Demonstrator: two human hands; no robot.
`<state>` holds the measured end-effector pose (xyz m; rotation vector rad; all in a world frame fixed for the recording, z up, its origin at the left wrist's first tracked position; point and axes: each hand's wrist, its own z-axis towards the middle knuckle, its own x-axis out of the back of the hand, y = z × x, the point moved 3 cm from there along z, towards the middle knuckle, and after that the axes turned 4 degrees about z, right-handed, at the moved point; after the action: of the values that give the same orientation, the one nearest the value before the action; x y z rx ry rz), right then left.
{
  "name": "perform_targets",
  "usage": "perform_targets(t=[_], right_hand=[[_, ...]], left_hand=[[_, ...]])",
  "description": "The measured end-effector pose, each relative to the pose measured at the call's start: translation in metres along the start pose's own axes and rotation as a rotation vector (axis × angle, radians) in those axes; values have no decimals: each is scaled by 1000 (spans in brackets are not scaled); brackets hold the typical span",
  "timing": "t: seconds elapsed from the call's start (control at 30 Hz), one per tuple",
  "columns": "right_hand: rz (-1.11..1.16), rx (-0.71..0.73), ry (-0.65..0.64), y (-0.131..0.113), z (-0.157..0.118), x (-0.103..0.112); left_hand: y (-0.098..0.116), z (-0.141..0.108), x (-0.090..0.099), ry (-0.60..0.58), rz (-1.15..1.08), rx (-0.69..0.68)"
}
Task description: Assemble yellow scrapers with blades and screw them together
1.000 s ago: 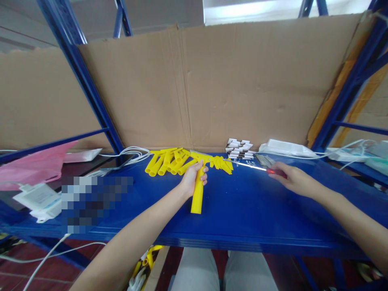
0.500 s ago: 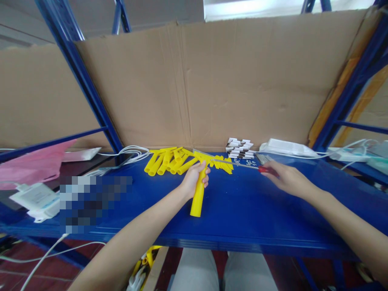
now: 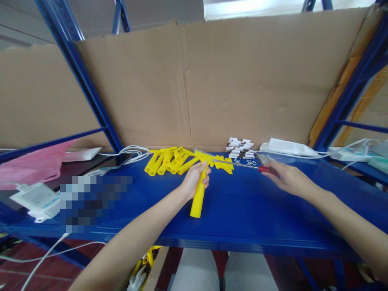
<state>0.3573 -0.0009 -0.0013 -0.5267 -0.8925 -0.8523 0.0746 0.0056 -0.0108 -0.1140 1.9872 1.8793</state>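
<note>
Clasping a yellow tubular handle (image 3: 198,199) in the left grip (image 3: 193,178), over the worktop (image 3: 239,202) and short of its front edge (image 3: 257,244). Clamping a red-handled screwdriver (image 3: 263,169) in the right grip (image 3: 282,174), aimed at the handle's upper end, leaving open room between both.

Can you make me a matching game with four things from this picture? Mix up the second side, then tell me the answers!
1. Screwdriver
2. Single yellow tube
3. Cardboard panel
4. Coiled white cable

A. Rising like a wall behind the blue shelf
B. Left of the piled yellow tubes
C. In the right hand
D. In the left hand

Answers: 1-C, 2-D, 3-A, 4-B
</note>
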Motion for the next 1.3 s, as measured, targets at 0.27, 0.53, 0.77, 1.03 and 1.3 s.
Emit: perform_targets(t=[0.27, 0.53, 0.77, 1.03, 1.3], right_hand=[[-249, 148, 53, -14, 6, 14], [-518, 457, 298, -27, -1, 19], [-555, 495, 347, -31, -3, 25], [-277, 354, 167, -25, 6, 29], [4, 129, 65, -17, 22, 23]], left_hand=[[10, -4, -2, 67, 142, -59], [11, -4, -2, 59, 221, -58], [12, -6, -2, 45, 270, -83], [19, -5, 2, 57, 460, -138], [31, -1, 11, 70, 607, -254]])
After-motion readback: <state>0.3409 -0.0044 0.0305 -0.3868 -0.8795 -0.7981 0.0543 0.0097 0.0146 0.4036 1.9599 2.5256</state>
